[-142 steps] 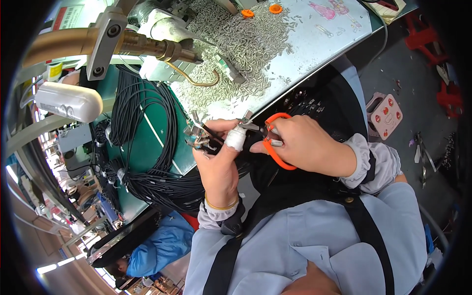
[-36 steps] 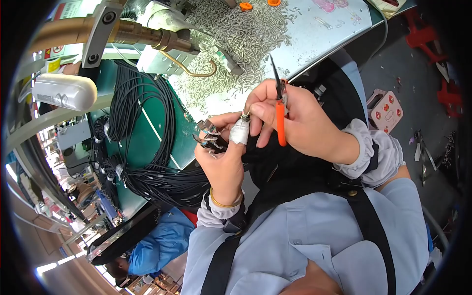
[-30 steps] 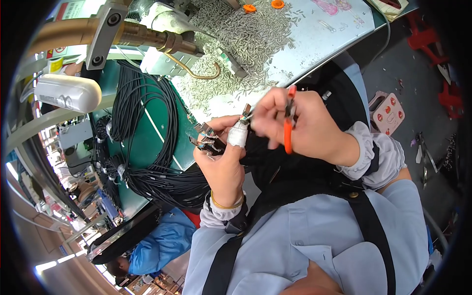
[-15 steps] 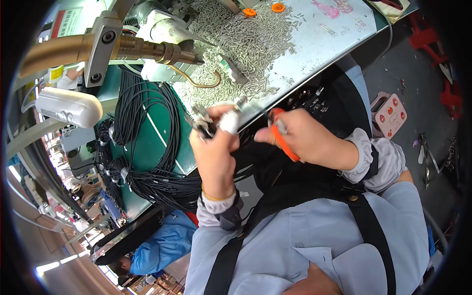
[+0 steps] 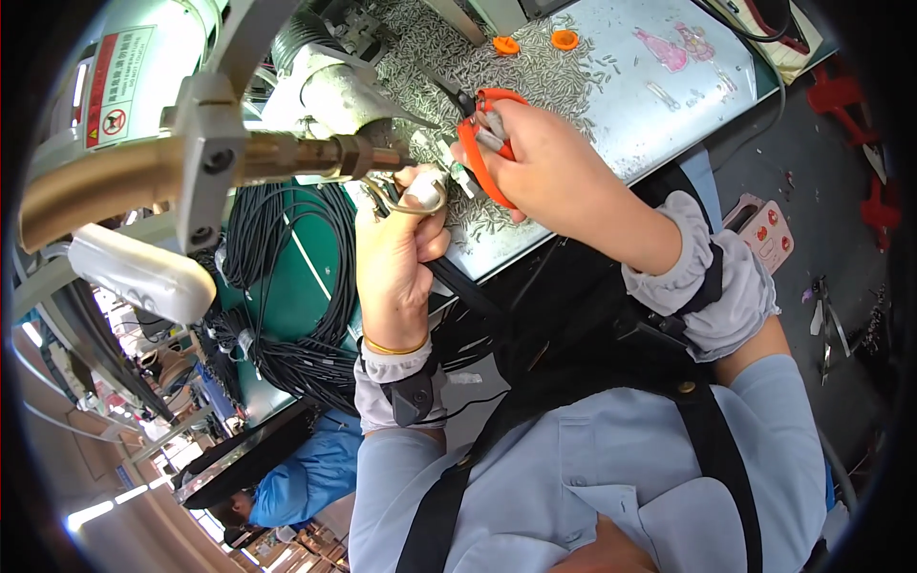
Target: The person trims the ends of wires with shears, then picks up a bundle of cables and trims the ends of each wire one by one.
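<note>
My left hand (image 5: 396, 272) is closed, with white wrapping on its thumb, beside the tip of a brass-coloured nozzle (image 5: 373, 160). A black cable (image 5: 463, 285) runs out from under its fingers; the cable's end is hidden by the hand and by a curved metal rod (image 5: 420, 208) in front of it. My right hand (image 5: 564, 167) grips orange-handled snips (image 5: 487, 177), their dark blades pointing up and left over the heap of small silvery pieces (image 5: 544, 72). Pale grey bits, perhaps wrapped fingertips, show between the handles. A small green-and-white block lies between both hands.
Two orange caps (image 5: 565, 39) lie on the heap at the back. Coiled black cables (image 5: 287, 229) rest on the green mat at left. A white cylinder (image 5: 143, 274) and a metal bracket (image 5: 203, 148) hang close at left. Someone in blue (image 5: 306, 482) is at lower left.
My right hand has moved up and left with the snips, over the silvery heap. My left hand has gone up to the nozzle tip, and the metal ends it held are now hidden.
</note>
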Demonstrator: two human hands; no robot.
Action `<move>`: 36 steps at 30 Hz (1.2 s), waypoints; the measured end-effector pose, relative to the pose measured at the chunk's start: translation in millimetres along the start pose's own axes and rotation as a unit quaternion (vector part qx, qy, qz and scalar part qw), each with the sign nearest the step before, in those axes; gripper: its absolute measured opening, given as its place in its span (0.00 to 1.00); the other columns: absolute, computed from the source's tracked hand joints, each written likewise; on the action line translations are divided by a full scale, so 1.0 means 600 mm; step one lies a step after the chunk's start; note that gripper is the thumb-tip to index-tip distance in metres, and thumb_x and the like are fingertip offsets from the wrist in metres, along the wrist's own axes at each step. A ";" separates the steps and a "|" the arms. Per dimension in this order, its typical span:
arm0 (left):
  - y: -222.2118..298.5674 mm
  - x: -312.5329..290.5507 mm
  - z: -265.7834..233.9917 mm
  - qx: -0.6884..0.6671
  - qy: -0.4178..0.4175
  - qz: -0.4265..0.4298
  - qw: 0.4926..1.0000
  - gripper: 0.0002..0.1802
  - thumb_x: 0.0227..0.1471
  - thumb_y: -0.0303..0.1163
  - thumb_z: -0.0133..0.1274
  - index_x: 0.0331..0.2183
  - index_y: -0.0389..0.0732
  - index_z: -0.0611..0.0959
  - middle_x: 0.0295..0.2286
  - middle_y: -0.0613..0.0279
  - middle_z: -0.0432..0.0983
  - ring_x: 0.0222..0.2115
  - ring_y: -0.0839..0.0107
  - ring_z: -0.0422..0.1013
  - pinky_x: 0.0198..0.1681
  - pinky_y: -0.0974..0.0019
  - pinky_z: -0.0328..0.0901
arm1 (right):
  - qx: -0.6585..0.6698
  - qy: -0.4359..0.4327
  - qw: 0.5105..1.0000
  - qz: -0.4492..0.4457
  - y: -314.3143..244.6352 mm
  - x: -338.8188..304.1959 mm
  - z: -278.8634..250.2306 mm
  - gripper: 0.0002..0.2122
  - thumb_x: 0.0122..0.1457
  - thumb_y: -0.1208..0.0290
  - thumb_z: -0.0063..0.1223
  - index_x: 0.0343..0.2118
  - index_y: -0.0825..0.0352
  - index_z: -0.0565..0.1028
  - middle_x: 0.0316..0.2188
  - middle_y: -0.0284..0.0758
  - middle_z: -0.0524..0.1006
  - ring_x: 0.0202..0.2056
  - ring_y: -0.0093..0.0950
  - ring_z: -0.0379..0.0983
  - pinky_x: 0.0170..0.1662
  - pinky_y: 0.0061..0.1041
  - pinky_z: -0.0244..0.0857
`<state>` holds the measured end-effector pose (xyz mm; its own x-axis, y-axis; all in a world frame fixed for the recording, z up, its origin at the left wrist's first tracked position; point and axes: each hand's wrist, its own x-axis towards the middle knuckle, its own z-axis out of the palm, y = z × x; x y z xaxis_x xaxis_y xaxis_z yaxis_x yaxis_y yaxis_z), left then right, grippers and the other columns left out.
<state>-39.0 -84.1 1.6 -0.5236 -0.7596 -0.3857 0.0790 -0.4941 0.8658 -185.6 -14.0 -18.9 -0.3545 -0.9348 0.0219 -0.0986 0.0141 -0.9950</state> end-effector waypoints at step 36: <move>-0.052 -0.120 0.027 0.093 -0.099 0.060 0.989 0.09 0.48 0.19 0.44 0.34 0.30 0.74 0.25 0.61 0.70 0.24 0.75 0.67 0.28 0.71 0.64 | 0.121 -0.089 0.989 0.005 -0.047 -0.095 -0.025 0.03 0.54 0.76 0.46 0.27 0.70 0.69 0.16 0.28 0.67 0.19 0.13 0.63 0.21 0.16 0.57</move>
<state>-17.7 -7.2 7.7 -0.6770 -0.7017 -0.2220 0.0040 -0.3052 0.9523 -176.3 44.3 9.2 -0.1837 -0.9829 0.0154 0.1373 -0.0411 -0.9897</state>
